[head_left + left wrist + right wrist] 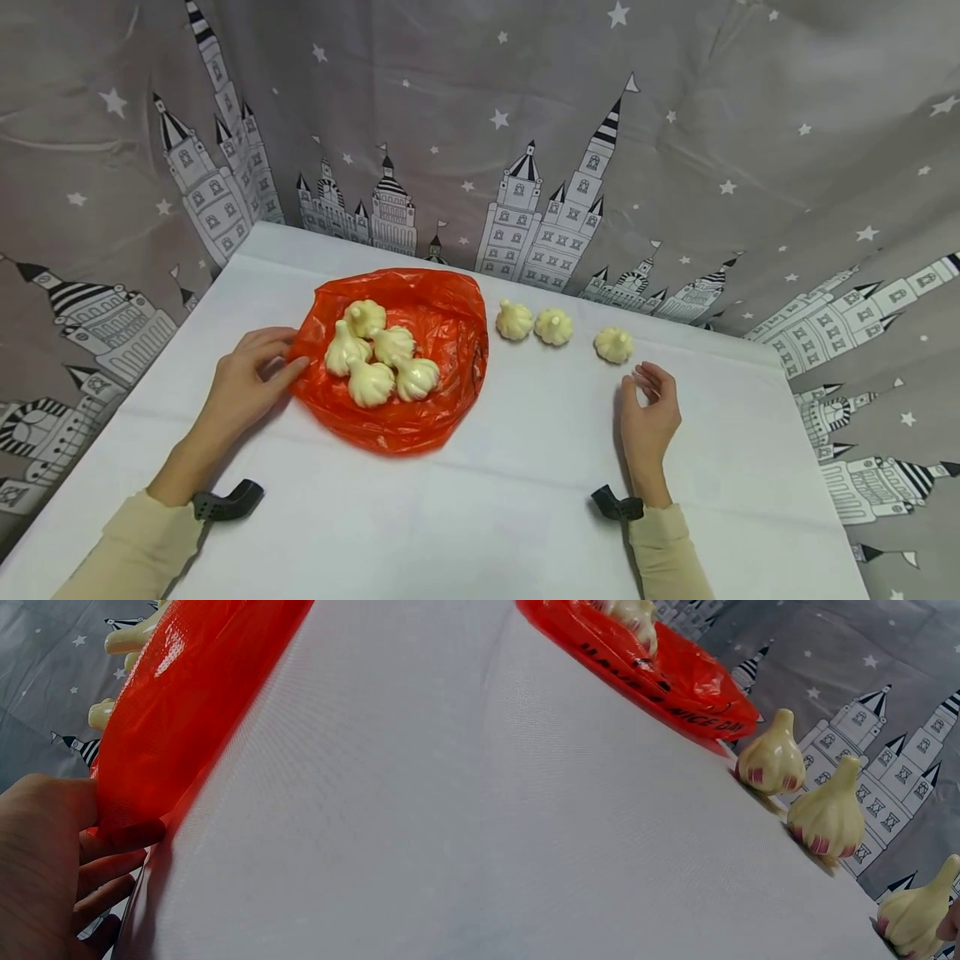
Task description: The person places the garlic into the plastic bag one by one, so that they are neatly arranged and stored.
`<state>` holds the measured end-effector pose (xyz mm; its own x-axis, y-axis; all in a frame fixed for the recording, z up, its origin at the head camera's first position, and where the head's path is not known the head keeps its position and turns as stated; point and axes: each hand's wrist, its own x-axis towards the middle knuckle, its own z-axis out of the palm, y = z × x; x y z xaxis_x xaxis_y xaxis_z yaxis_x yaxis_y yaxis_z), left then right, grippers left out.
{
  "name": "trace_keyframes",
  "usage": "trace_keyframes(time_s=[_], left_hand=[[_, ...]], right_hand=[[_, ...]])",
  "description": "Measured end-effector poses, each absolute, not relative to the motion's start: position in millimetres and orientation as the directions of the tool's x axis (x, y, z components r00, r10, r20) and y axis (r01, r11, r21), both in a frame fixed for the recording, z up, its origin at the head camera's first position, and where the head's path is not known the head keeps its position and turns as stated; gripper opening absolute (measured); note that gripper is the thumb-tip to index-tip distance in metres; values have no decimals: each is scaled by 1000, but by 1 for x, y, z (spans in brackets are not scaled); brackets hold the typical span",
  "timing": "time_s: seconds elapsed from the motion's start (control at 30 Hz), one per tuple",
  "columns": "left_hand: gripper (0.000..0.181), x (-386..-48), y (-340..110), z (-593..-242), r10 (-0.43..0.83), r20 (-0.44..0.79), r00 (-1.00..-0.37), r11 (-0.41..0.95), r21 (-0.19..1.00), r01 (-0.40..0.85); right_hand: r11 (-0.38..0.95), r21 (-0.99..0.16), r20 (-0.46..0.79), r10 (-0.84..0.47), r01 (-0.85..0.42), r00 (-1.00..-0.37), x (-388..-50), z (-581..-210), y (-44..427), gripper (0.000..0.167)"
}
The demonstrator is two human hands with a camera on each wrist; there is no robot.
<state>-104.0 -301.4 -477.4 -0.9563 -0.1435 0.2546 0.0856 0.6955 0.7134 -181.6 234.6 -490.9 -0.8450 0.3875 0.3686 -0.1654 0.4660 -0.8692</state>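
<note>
A red plastic bag [457,333] lies wide at its mouth, with several garlic bulbs [371,383] inside. My left hand [243,379] pinches the bag's left edge between thumb and fingers; in the left wrist view the red film [172,727] rises from the fingertips. To the right, my right hand [652,417] hovers just short of a lone garlic bulb [613,345], fingers loosely bent and nothing held. Two more garlic bulbs, one [514,320] beside the other [553,327], sit between the bag and that bulb. Only a fingertip of the right hand shows in the right wrist view.
A white cloth [525,517] covers the table. Behind its far edge hangs a grey curtain [450,92] printed with castles and stars. Black camera mounts are strapped to the left wrist [228,502] and the right wrist [617,503].
</note>
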Motion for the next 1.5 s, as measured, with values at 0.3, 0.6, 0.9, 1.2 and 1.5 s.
trace_keyframes(time_s=[0.3,0.6,0.9,1.2,1.5], left_hand=[[14,-105,-299,-479,-145,254,-956,702,708,81],[17,-106,-296,-482,-129,235,-963,695,714,81],[17,-105,-299,-481,-152,243,-958,707,704,66],[19,-103,-300,-478,-158,239,-958,694,717,64],[15,-104,-301,-477,-154,246,-957,700,710,70]], right_hand=[[562,-818,341,302,-123,-890,-191,-493,234,64],[604,-785,322,210,-136,-923,-212,-496,240,76],[558,-802,337,128,-213,-933,-225,-491,240,71],[534,-810,362,132,-242,-923,-229,-491,236,55],[630,-740,390,114,-237,-914,-220,-492,230,58]])
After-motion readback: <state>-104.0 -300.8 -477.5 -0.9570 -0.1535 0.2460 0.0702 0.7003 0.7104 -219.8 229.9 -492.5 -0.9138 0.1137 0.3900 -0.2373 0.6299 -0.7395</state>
